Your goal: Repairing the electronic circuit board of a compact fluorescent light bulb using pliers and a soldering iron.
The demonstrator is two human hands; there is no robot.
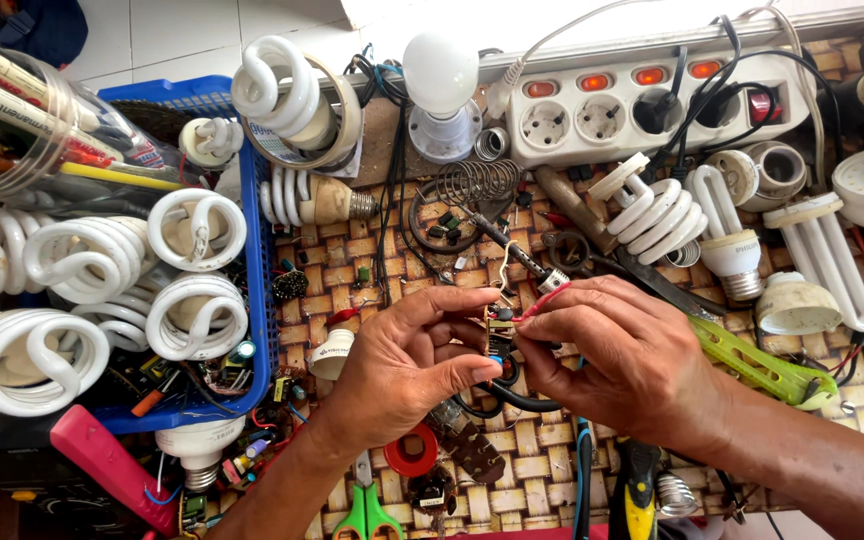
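Note:
My left hand and my right hand meet over the middle of a woven mat. Between their fingertips they pinch a small circuit board with a blue part and a red wire coming off it. The left thumb and forefinger grip the board from the left. The right fingers hold the board and the red wire from the right. A black cable loops under both hands. Most of the board is hidden by the fingers.
A blue basket of spiral lamps stands at the left. At the back sits a white power strip with lit switches, next to a round bulb. Lamp parts, a green tool, red tape and green scissors lie around.

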